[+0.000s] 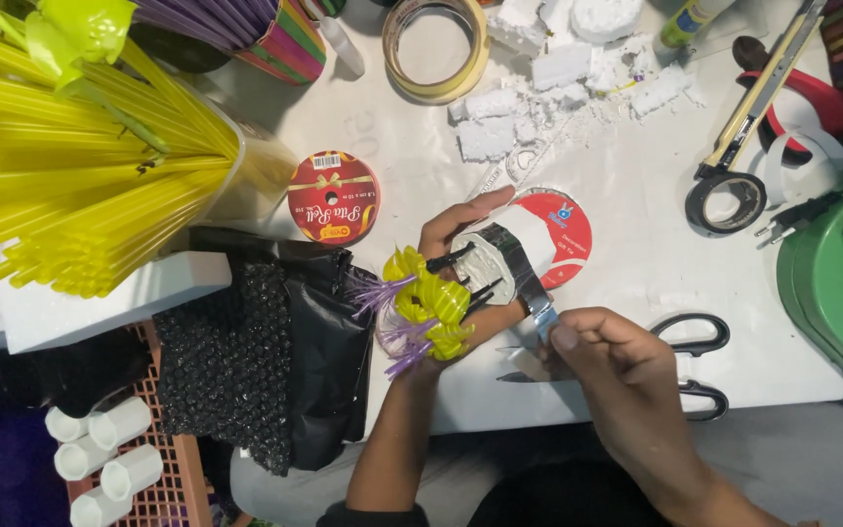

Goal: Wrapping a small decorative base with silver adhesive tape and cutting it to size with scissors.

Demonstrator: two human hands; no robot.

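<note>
My left hand (451,234) grips a small white foam block (500,256) with black sticks poking from it and yellow and purple curled strips (423,304) at its end. A silvery grey tape strip (529,288) wraps over the block. My right hand (617,376) pinches the loose end of that strip just below the block. A red-and-white tape roll (566,234) lies on the white table (636,254) right behind the block.
Black scissors (697,366) lie right of my right hand. A red ribbon spool (333,197), a bundle of yellow straws (70,176), masking tape (436,49), foam crumbs (558,78), a black tape roll (726,202), a utility knife (763,83), black bubble wrap (265,351) surround the spot.
</note>
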